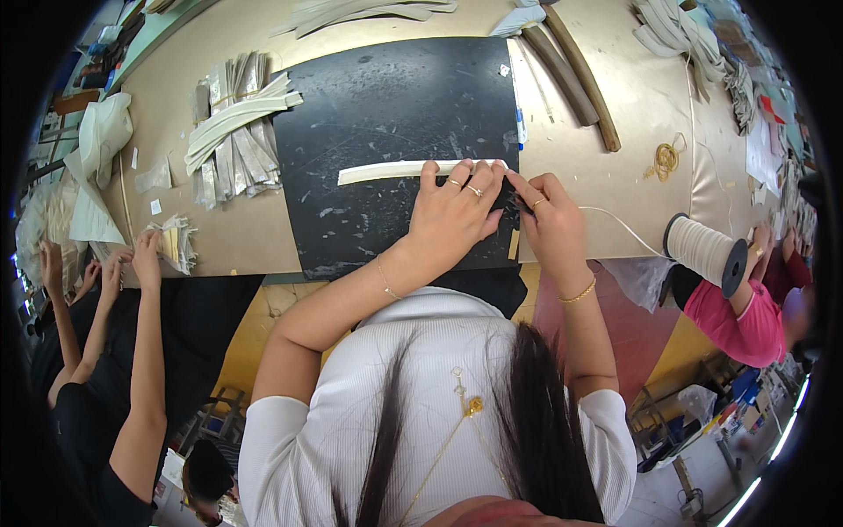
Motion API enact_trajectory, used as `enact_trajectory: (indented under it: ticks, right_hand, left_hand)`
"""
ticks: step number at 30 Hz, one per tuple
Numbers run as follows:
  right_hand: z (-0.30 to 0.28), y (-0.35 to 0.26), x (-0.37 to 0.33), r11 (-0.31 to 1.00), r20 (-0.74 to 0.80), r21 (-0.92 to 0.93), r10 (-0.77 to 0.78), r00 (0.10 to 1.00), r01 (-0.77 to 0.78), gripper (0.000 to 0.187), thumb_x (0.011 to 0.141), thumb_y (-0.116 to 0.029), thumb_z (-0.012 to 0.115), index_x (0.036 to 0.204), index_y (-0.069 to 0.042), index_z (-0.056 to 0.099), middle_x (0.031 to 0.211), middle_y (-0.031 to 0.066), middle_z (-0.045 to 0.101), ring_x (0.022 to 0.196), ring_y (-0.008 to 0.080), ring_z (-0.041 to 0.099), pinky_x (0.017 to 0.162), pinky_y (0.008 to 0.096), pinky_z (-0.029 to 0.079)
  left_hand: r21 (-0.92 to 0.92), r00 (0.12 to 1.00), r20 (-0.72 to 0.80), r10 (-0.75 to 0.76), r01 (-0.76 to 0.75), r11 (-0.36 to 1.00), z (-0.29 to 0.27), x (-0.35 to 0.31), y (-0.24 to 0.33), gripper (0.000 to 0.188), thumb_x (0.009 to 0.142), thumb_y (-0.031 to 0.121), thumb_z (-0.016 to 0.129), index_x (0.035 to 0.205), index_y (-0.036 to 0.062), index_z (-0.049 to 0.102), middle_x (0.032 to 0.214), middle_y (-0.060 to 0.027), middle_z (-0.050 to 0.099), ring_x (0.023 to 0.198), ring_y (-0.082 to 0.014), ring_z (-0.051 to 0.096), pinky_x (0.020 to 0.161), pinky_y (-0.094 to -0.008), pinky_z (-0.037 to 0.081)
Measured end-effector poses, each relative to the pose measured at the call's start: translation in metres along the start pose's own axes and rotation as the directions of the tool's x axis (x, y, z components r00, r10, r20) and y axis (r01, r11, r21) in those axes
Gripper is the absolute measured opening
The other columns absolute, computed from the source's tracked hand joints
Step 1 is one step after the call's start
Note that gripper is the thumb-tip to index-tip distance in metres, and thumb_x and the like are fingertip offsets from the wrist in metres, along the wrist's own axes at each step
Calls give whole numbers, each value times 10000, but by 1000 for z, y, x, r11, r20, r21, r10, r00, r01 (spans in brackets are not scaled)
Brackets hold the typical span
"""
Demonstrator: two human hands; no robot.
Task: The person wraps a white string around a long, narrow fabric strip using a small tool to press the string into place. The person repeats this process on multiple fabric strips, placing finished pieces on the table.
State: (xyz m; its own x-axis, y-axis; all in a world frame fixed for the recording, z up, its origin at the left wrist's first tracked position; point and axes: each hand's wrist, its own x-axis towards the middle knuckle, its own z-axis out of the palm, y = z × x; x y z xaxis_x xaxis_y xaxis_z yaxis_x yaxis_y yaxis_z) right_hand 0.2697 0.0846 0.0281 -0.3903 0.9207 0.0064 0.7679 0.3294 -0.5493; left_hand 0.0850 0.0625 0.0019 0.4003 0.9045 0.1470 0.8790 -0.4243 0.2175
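Note:
A long, narrow white strip [378,172] lies crosswise on the black mat [378,105]. My left hand [452,211] is bent over its right part, fingertips pressing it and the thumb lower on the mat. Close against those fingers, at the strip's right end, my right hand [553,220] has its thumb and index finger pinched together. A thin white cord [619,218] runs into my right hand from a large white spool [705,253] with black flanges. What lies right between the fingertips is mostly hidden.
Bundled grey-white strips [237,132] lie left of the mat. Brown rolls [562,75], a pen [521,127] and a yellow coil [665,160] lie to the right. A co-worker's hands [145,255] hold pale strips at left; a pink-sleeved person [738,321] is at right.

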Motion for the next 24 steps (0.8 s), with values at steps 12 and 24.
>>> enact_trajectory:
  ticks: [12, 24]
  right_hand:
    - [5, -1, -6, 999, -8, -18, -40, 999, 40, 578, 745, 75, 703, 1290, -117, 698, 949, 63, 583, 731, 230, 632, 637, 357, 520]
    - [7, 0, -5, 999, -5, 2, -37, 999, 37, 591, 737, 50, 703, 1309, -96, 674, 947, 70, 572, 759, 263, 639, 648, 377, 529]
  left_hand:
    - [-51, 999, 10, 42, -41, 998, -7, 7, -9, 557, 860, 329, 735, 1344, 101, 580, 1161, -24, 577, 1058, -178, 552, 991, -520, 360]
    - [-84, 999, 19, 31, -29, 996, -7, 8, -9, 544, 853, 291, 741, 1338, 107, 579, 1138, -18, 584, 1044, -182, 549, 982, -508, 355]
